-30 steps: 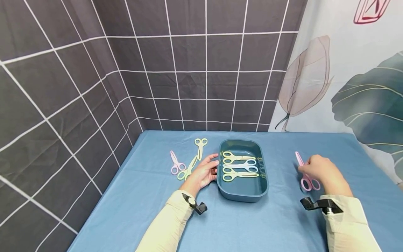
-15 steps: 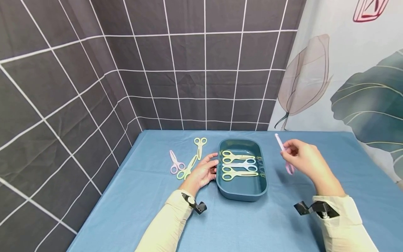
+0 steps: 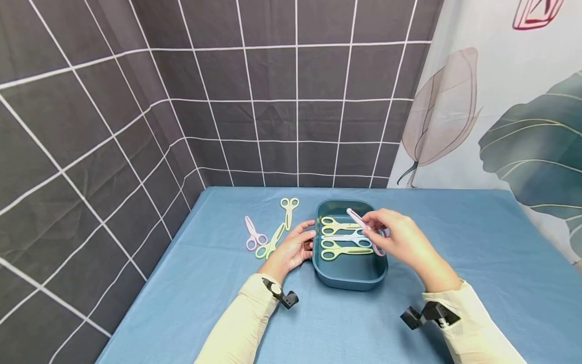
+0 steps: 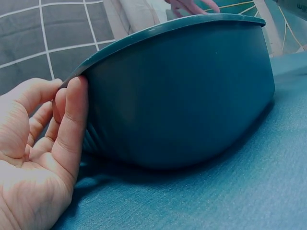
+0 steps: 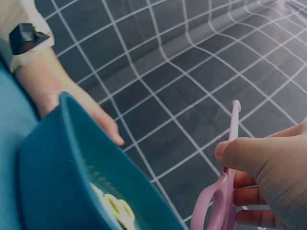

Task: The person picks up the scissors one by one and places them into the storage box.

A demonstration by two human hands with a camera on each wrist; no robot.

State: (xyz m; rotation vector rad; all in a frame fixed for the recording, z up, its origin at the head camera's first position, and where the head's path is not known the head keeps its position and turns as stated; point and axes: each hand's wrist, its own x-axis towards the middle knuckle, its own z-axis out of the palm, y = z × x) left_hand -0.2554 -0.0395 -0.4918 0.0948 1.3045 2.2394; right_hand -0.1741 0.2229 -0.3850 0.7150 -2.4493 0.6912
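In the head view, my left hand (image 3: 291, 250) touches the left side of a dark teal bin (image 3: 350, 283), with its fingers against the outer wall and rim (image 4: 168, 28). My right hand (image 3: 400, 237) pinches a pair of pink scissors (image 3: 356, 218) between thumb and fingers over the bin's right part. The right wrist view shows these pink scissors (image 5: 218, 196) upright, blades upward and handle loops low. Inside the bin lie yellow-green scissors (image 3: 338, 254), light blue scissors (image 3: 359, 238) and another yellow-green pair (image 3: 331, 228), side by side.
Left of the bin on the blue cloth (image 3: 182, 303) lie pink-purple scissors (image 3: 255, 237), yellow-green scissors (image 3: 273, 245) close to my left hand, and another yellow-green pair (image 3: 289, 210) farther back. A dark tiled-pattern curtain (image 3: 273, 121) stands behind and at left.
My right hand has lifted the pink scissors off the cloth at the right and carried them left to over the bin. My left hand has stayed at the bin.
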